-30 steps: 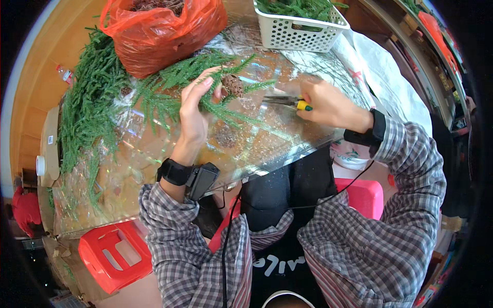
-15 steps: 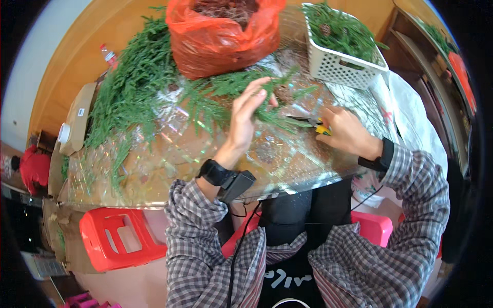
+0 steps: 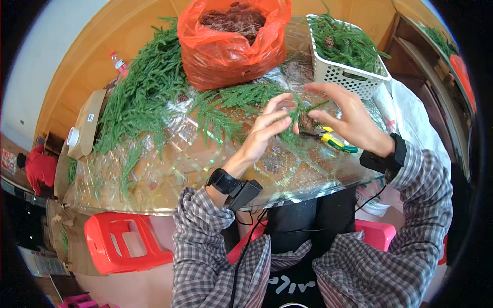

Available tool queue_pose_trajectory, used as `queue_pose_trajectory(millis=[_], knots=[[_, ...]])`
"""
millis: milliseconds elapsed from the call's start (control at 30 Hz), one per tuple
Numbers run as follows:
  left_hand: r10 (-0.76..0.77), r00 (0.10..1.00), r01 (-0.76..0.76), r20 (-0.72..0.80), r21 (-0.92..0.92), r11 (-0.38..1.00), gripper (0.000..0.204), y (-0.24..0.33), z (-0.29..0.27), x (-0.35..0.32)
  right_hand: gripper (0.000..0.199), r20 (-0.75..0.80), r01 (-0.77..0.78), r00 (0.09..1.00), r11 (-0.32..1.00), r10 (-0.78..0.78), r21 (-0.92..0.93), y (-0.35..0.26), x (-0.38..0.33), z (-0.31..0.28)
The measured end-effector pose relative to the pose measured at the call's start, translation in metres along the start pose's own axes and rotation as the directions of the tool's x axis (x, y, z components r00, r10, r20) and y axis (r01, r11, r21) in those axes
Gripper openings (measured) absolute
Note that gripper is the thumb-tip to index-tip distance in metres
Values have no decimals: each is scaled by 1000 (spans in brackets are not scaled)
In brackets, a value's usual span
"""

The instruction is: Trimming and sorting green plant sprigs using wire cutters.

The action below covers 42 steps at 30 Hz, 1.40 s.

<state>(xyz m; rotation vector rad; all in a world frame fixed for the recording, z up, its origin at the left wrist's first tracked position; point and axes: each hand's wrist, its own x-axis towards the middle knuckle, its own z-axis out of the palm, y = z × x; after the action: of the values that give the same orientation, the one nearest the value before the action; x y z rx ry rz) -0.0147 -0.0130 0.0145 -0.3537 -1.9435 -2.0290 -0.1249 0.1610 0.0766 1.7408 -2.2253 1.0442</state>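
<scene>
My left hand [image 3: 267,126] pinches a green artificial pine sprig [image 3: 303,109] over the table, its fingers curled round the stem. A brown pine cone [image 3: 307,123] shows beside the sprig, partly hidden by the needles; I cannot tell whether it is attached. My right hand [image 3: 354,118] is open at the sprig's right side, thumb and fingers spread apart. Below that hand, yellow-and-green handled pliers [image 3: 339,144] lie on the table, their jaws pointing left. Loose green branches [image 3: 221,120] lie just left of and behind my left hand.
A red plastic bag [image 3: 231,64] full of brown cones stands at the back of the plastic-covered table [image 3: 205,190]. A white basket [image 3: 354,82] of sprigs and cones is at back right. Piled greenery [image 3: 149,87] covers the left. A red stool [image 3: 123,241] stands below; a person in red [image 3: 40,168] is far left.
My right hand has let go of the pliers, which now lie on the table, and has opened up beside the sprig. The left hand has shifted slightly down and right with the sprig.
</scene>
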Motion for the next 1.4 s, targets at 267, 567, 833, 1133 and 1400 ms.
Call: queue_pose_trajectory(millis=[267, 567, 833, 1133, 1400], knots=[[9, 984, -24, 177, 84, 996, 33, -12, -2, 0, 27, 177, -27, 984, 981, -7, 191, -7, 2, -6], [-64, 991, 47, 114, 146, 988, 47, -11, 0, 2, 13, 190, -251, 959, 943, 211, 221, 17, 17, -36], [-114, 989, 111, 96, 35, 993, 63, -9, -2, 0, 22, -615, -357, 721, 932, 318, 62, 53, 68, -96], [-113, 988, 114, 109, -1, 994, 63, -8, 2, -1, 26, -554, -416, 832, 679, 16, -605, 168, 100, -76], [-95, 991, 97, 99, -13, 995, 61, -6, -1, 0, 48, -60, -389, 883, 655, 465, -648, 180, 108, -54]])
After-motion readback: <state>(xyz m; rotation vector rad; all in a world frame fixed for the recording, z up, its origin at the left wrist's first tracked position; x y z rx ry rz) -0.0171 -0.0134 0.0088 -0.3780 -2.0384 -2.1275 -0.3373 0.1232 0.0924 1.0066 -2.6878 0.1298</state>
